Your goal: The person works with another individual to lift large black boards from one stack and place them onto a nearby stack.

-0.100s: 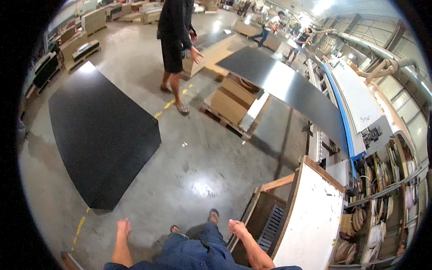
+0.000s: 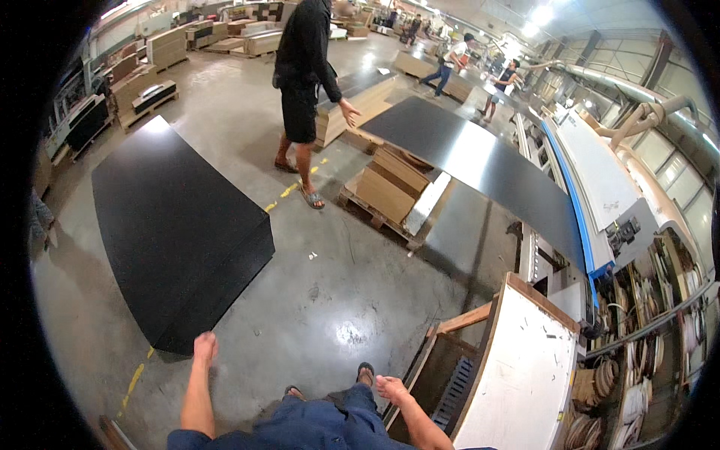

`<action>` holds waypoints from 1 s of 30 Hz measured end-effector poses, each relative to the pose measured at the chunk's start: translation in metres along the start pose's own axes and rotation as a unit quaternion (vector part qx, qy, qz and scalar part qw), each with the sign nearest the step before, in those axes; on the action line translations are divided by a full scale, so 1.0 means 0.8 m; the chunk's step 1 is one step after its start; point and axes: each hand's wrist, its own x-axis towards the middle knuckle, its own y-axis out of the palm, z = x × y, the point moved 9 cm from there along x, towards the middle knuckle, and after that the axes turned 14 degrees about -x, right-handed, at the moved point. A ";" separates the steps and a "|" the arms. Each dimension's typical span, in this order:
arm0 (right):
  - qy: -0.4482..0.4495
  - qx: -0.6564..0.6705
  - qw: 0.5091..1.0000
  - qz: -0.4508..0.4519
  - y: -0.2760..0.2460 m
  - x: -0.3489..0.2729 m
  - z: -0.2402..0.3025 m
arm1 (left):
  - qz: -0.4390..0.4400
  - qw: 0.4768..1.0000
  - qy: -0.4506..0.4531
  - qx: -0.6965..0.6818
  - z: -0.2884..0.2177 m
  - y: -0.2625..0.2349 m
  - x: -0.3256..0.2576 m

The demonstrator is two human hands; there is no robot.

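My left hand (image 2: 205, 346) hangs loosely closed in the air with nothing in it, beside the near corner of a stack of large black panels (image 2: 180, 225); in this view it overlaps that corner, and I cannot tell whether it touches. My right hand (image 2: 391, 389) is curled closed beside the wooden side of a white-topped work table (image 2: 517, 360), and no object shows in it. Ahead, a long black panel (image 2: 472, 157) lies from a board stack across to a machine with a blue edge (image 2: 566, 180).
A person in dark clothes (image 2: 304, 82) stands beyond the black stack, one hand out toward the long panel. Brown boards (image 2: 386, 187) lie on a pallet. A slotted grey piece (image 2: 454, 391) sits under the table. Shelves with rolls (image 2: 600, 379) stand at right. Other people work farther back.
My left hand has moved forward, up to the black stack's near corner in the view. My right hand stays near the table. The view has shifted slightly, showing more of the far hall.
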 end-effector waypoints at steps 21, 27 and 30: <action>-0.244 0.292 0.924 -0.021 -0.378 0.070 0.213 | 0.041 0.982 -0.162 0.093 0.146 0.324 -0.100; -0.258 0.495 0.830 0.017 -0.459 0.108 0.284 | -0.054 0.985 -0.160 0.039 0.171 0.281 -0.140; -0.227 0.576 0.785 0.024 -0.457 0.114 0.312 | -0.087 0.982 -0.169 0.008 0.188 0.246 -0.167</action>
